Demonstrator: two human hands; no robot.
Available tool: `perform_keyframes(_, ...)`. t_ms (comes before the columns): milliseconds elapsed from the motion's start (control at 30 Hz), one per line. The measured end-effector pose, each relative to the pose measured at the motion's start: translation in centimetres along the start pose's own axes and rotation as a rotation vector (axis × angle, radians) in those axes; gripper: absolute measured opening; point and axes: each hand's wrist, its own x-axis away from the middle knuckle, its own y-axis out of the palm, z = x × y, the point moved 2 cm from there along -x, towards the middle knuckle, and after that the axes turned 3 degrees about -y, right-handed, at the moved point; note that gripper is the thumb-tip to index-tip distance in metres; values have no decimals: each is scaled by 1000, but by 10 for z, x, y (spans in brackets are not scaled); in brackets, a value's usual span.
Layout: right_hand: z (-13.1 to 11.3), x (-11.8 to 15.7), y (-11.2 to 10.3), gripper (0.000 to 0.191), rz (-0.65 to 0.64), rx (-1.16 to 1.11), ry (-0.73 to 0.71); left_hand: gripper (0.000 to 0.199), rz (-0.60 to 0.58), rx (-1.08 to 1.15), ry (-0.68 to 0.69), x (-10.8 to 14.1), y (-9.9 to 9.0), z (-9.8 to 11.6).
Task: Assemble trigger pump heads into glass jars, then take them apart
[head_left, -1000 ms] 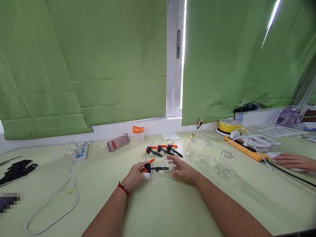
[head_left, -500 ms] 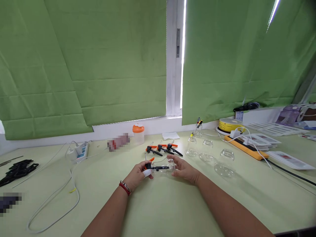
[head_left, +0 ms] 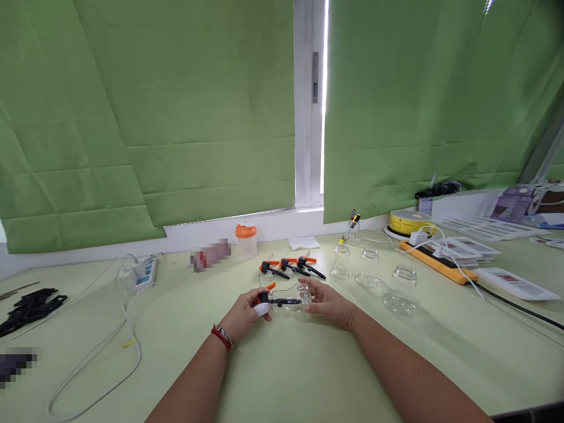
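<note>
Our L hand (head_left: 244, 311) is pinching the black-and-orange top (head_left: 262, 298) at 9 o'clock, while our R hand (head_left: 330, 304) is curling round the jar (head_left: 288, 291) at 3 o'clock. Jar is lying sideways btwn both hands; we can't tell if it's touching the table (head_left: 273, 370). We're prob. gripping opp. ends so neither part is rolling. Three other tops (head_left: 284, 264) are lying side by side at 12 o'clock, prob. for easy reach; three other jars (head_left: 369, 270) are standing apart at 2 o'clock, prob. so they aren't knocking. Our hands are hiding the top's L end & jar's R end. Glass being clear, we aren't making out whether the black rod (head_left: 288, 301) is running inside or in front. Toward 8 o'clock, a pixelated dark patch (head_left: 15, 365) is running off the edge, unreadable.
</note>
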Motion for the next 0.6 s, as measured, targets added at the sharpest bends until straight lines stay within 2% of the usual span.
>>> perform_keyframes(200, -4, 2, 3, 66, 18, -62, 41, 40, -8, -10, 1, 1, 0, 2)
perform_keyframes(433, -7, 4, 1, 63, 101, 73, 102, 43, 10, -8, -3, -1, -1, 2)
perform_keyframes(600, -5, 1, 3, 55, 141, 62, 120, 41, 16, -9, 8, 1, 1, 8)
